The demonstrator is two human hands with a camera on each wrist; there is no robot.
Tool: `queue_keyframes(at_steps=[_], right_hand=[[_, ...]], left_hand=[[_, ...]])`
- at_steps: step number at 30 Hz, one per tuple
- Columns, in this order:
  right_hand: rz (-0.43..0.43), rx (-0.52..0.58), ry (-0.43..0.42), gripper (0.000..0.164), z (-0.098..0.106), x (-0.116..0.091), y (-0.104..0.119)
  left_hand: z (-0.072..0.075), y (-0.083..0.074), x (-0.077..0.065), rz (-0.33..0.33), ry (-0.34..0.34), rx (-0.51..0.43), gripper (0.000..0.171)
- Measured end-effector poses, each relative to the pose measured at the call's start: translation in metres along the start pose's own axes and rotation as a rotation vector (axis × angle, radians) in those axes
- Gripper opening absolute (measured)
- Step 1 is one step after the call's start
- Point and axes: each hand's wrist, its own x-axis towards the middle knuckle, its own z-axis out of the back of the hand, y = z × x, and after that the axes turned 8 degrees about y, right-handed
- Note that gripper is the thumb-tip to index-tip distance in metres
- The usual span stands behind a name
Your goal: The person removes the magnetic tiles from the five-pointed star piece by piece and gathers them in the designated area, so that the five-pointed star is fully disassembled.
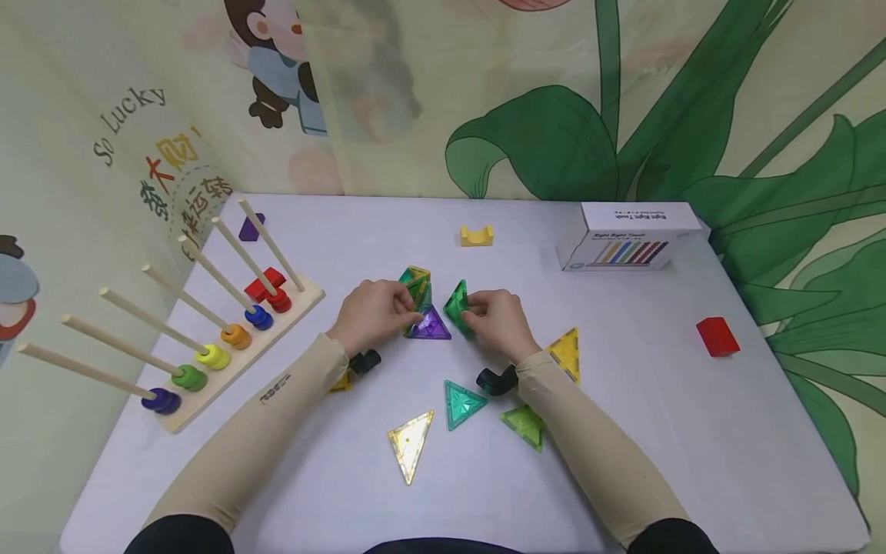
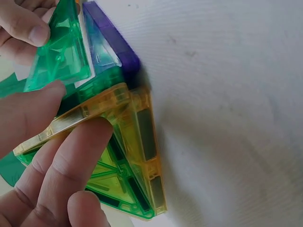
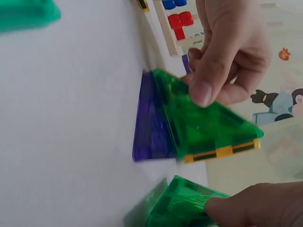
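Observation:
My left hand (image 1: 374, 314) holds a small cluster of joined see-through magnetic tiles. A purple triangular tile (image 1: 431, 326) lies at the cluster's near side, while green and yellow triangular tiles stand up from it. Seen in the left wrist view, my fingers rest against the yellow-edged tile (image 2: 144, 127), and the thumb is close to the cluster's upper edge. To the right, my right hand (image 1: 500, 322) pinches a single green triangular tile (image 1: 456, 308) between thumb and fingers, held upright. A gap separates this tile from the cluster in the head view.
Loose triangular tiles lie nearer me: teal (image 1: 462, 404), pale yellow (image 1: 411, 446), lime (image 1: 524, 425) and yellow (image 1: 567, 354). A wooden peg board (image 1: 242, 362) with coloured rings stands left. Farther out are a white box (image 1: 630, 237), a yellow arch block (image 1: 476, 236) and a red block (image 1: 718, 337).

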Motion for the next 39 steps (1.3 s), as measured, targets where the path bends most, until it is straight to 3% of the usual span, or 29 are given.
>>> queue_keyframes(at_steps=[9,20,27,32,39], right_hand=[[-0.007,-0.05,-0.103,0.036,0.005,0.006,-0.002],[-0.005,-0.144,-0.143,0.032,-0.003,0.006,0.007],[0.018,-0.156,-0.165,0.03,-0.005,0.004,0.011],[0.117,-0.085,-0.109,0.026,-0.007,0.008,0.013],[0.173,0.006,-0.004,0.039,-0.018,0.021,0.02]], left_hand=[[-0.002,0.005,-0.001,-0.006,-0.007,-0.007,0.024],[0.0,0.005,-0.004,-0.05,-0.003,-0.032,0.022],[-0.001,0.004,-0.003,-0.033,-0.009,-0.027,0.023],[0.0,0.004,-0.003,-0.032,-0.007,-0.03,0.024],[-0.001,0.006,-0.003,-0.051,-0.015,-0.039,0.024]])
